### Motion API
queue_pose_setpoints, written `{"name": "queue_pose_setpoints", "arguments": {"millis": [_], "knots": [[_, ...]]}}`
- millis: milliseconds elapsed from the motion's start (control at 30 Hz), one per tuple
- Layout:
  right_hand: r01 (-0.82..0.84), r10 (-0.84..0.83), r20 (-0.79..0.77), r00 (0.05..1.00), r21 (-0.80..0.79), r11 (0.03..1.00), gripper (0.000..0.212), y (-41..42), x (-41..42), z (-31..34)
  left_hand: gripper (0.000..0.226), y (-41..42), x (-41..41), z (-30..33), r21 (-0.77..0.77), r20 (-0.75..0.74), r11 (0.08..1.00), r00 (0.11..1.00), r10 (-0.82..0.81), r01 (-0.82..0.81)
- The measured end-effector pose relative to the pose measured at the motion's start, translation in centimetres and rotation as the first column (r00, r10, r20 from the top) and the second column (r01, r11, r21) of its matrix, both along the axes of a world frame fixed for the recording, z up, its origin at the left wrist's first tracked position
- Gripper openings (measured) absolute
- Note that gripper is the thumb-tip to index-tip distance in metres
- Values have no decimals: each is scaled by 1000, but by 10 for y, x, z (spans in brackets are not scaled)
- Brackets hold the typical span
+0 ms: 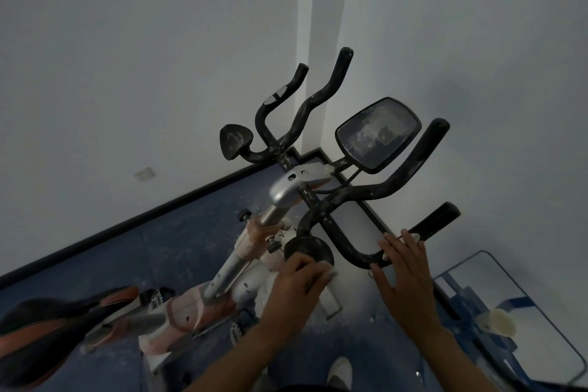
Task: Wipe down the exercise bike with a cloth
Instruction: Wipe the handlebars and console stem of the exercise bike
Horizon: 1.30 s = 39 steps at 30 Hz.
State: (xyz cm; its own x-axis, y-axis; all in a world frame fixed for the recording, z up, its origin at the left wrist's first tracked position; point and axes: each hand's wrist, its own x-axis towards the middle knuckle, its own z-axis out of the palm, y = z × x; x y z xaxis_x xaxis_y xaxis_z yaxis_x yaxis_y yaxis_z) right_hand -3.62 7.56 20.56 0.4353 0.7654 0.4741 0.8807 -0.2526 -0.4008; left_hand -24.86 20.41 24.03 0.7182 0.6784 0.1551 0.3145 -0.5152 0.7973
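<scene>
White cloth point(329, 275) peeks out from under the left hand point(299, 280), which presses it onto the round elbow pad point(307, 250) of the exercise bike point(286, 194); the fingers curl loosely over it. Right hand point(404, 267) lies spread, fingers flat on the handlebar point(359, 251) near the black grip point(436, 221).

blue floor point(178, 242), dusty, streaked with white, running up to a dark skirting strip along the wall. the exercise bike point(222, 283) stands on it, in the corner. a white shoe point(340, 371) is planted at the bottom edge. lower right, a glass-topped table point(537, 356) with a blue frame stands on it too.
</scene>
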Motion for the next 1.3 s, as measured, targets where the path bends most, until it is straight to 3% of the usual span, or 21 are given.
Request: {"name": "queue_pose_setpoints", "arguments": {"millis": [267,433,667,933,1167,1300], "knots": [[-34,46,201,979,-63,997,50,-7,13,3,14,6,-23,1,-103,13,985,990,144,-142],[-41,48,195,980,-40,998,49,-4,11,1,14,-2,5,6,-66,62,997,997,45,-41],[-35,41,180,983,-35,999,47,-4,9,1,16,11,-34,-7,-101,-49,989,993,106,-111],[-40,45,155,987,-32,999,48,-4,8,0,16,1,6,3,-52,66,998,997,43,-40],[-33,31,107,994,18,999,44,-1,5,-1,17,17,-39,-13,-122,-82,982,987,137,-146],[-35,34,102,994,6,999,44,-1,4,-1,15,14,-8,9,-63,27,991,992,123,-121]]}}
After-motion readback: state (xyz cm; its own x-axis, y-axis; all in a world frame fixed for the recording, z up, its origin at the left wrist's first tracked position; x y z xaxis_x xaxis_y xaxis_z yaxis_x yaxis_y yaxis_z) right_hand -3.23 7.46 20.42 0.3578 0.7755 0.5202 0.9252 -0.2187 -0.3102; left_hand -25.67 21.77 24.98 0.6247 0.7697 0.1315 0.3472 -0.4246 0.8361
